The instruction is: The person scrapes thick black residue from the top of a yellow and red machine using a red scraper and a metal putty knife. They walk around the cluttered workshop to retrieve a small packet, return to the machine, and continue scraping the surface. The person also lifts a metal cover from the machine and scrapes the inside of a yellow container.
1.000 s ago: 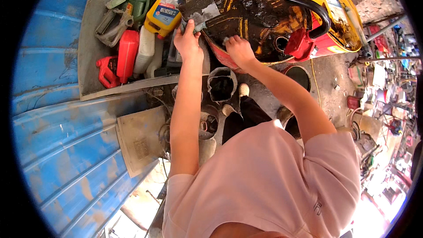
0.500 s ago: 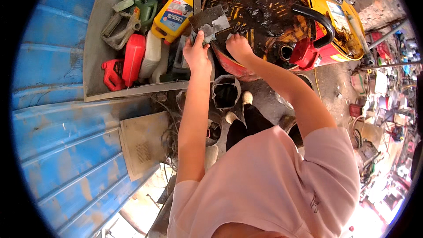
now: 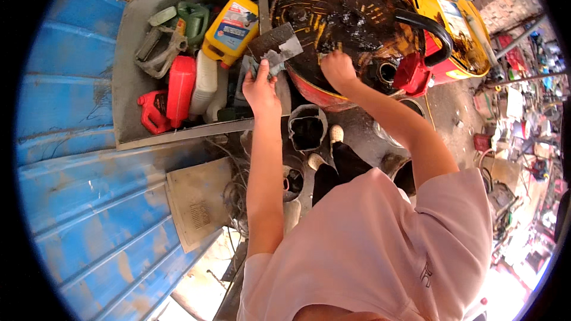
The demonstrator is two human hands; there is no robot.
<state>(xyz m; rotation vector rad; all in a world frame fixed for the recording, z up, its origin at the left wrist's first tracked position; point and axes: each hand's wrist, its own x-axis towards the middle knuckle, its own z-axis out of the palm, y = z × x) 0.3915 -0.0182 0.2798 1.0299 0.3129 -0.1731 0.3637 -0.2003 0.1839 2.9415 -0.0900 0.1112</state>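
My left hand (image 3: 262, 92) grips a flat, dark grey rectangular piece (image 3: 270, 41) with ragged lighter patches, thumb on top. It is held at the near left edge of a large drum (image 3: 333, 0). The drum's top is coated in black, oily grime with yellow streaks showing through. Over the near part of that top, my right hand (image 3: 339, 71) is closed, knuckles up. What its fingers hold, if anything, is hidden. Right of this hand is a round opening (image 3: 386, 72) in the drum top, beside a red fitting (image 3: 413, 74) with a curved black handle (image 3: 437, 32).
A grey metal bin (image 3: 134, 83) at left holds several jugs, among them a yellow jug (image 3: 232, 27) and a red jug (image 3: 181, 89). A yellow-and-red container (image 3: 458, 30) stands right of the drum. A bucket (image 3: 307, 128) sits near my feet. Clutter covers the right side.
My right hand has moved a little right and nearer me over the drum top. My left hand has shifted slightly nearer me with the flat piece. The view has tilted slightly.
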